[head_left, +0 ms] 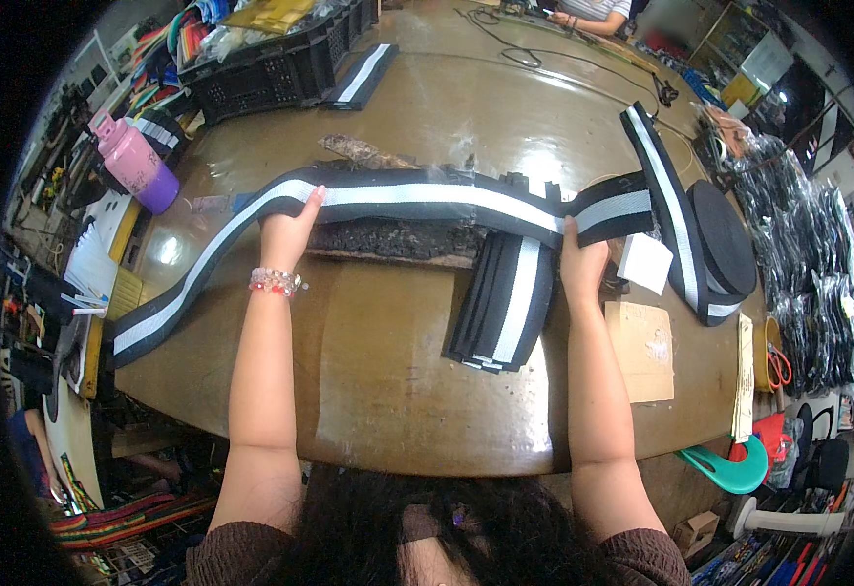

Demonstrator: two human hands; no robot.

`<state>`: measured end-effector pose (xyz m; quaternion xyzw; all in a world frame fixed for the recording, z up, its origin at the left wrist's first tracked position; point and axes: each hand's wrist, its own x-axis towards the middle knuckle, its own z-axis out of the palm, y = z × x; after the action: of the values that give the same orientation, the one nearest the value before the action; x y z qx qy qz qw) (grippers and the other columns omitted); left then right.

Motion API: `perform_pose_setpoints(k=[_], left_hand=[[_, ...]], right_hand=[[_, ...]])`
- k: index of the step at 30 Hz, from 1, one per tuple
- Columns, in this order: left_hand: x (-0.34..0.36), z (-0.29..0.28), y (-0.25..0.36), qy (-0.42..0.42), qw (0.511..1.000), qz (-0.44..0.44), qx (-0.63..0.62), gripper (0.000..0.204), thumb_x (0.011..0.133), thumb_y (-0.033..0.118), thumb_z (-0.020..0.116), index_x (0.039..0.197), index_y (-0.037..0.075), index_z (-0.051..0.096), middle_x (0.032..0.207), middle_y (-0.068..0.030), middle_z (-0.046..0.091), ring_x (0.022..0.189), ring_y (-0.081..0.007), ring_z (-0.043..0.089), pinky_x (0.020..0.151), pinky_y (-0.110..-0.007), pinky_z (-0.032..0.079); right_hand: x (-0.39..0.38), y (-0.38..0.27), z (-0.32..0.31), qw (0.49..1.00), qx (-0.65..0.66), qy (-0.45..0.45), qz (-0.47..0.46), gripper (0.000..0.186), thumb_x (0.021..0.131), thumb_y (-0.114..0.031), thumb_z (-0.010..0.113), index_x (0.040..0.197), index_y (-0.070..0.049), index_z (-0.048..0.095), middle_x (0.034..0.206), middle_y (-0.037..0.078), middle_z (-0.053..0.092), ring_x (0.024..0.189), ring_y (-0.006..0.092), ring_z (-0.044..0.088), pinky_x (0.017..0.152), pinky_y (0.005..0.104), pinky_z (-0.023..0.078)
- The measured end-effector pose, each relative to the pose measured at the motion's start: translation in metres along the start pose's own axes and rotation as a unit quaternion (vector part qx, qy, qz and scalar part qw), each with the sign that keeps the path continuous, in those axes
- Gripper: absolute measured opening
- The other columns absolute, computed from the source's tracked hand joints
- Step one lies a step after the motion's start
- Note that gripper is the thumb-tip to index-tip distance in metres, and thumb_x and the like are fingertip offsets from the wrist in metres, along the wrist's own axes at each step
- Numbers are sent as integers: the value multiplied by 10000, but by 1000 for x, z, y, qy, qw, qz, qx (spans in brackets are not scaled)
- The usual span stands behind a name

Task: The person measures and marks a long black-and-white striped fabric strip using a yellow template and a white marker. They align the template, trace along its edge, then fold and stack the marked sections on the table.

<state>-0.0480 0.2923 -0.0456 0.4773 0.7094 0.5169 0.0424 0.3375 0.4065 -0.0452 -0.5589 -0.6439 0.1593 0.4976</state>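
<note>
In the head view, both hands are on the striped strap point(398, 195), black with a white band, stretched across a dark, rough block point(388, 241) on the worktop point(378, 391). The left hand point(292, 223) has its grip closed on the strap, thumb over the front edge, fingers hidden beneath. The right hand point(585, 262) pinches it too, thumb up, right where a short striped piece point(613, 213) runs on toward the right; whether the two are joined is impossible to tell.

Here's the danger: the strap's left end reaches the worktop's edge, and if that tail catches there, the stretch between the hands could skew or twist. The block looks charred and crumbly, so any rubbing might smudge that white band; whether strap and block touch is unclear.

Watch the right side! The stack of cut strips point(505, 303) sits just beside that forearm, close enough that a careless elbow could fan it out. Beyond, a loose length point(663, 186) leans by the black roll point(720, 239); a tug on it might drag the roll, or sweep the white card point(646, 262) along with it.
</note>
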Motion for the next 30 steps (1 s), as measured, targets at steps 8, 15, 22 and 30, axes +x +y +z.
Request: perform_pose_setpoints(k=[8,15,22,30], left_hand=[[0,1,-3,-4,1000,0,-1,407,846,371,677,864,-35,645,878,-137,678,818,-277,640,760,-368,481],[-2,-1,-8,16,1000,12,-6,382,860,346,664,898,-33,644,918,-141,680,866,-282,641,793,-367,474],[-14,-17,51,55,971,42,-229,407,912,140,610,1304,67,524,1167,-49,607,979,-155,597,826,-327,502],[-40,-31,160,61,800,-65,-594,325,923,157,604,1232,65,564,1107,-52,631,938,-140,620,734,-300,536]], right_hand=[[1,16,2,1000,0,7,-4,313,869,-186,649,976,107,620,908,227,677,866,314,659,790,381,481],[2,-32,-19,993,67,93,-22,292,841,-187,694,921,84,620,842,159,673,772,320,637,722,391,494],[26,-128,-114,949,237,-206,40,335,725,-165,792,939,31,624,786,62,655,582,152,597,531,278,487],[-31,-97,-63,975,-166,-135,-55,557,693,-415,802,942,28,575,834,150,646,781,233,645,714,362,509]])
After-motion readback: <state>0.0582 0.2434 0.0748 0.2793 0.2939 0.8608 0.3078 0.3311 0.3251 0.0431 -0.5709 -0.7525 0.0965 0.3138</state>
